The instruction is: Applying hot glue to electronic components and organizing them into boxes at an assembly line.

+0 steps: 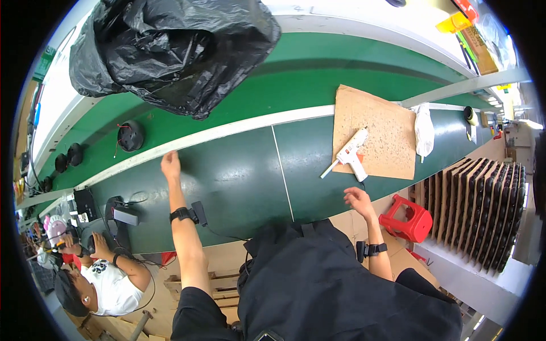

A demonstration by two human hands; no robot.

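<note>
My left hand [170, 165] is over the dark green bench, close to the white rail along its far side. Its fingers are closed together, and whatever they may hold is hidden. Beyond the rail to the left, a round black housing [131, 136] with a thin red wire lies on the green belt. My right hand [358, 200] is at the near edge of the bench, fingers apart and slightly curled, holding nothing. Just above it a white hot glue gun [351, 152], a glue stick poking from its back, rests on a stained cardboard sheet [387, 133].
A black plastic bag [170, 51] hangs at the upper left. A white bag [424, 131] lies beside the cardboard. To the right are a red stool [406, 219] and a rack of black round parts [478, 204]. A co-worker [108, 278] is at work at the lower left.
</note>
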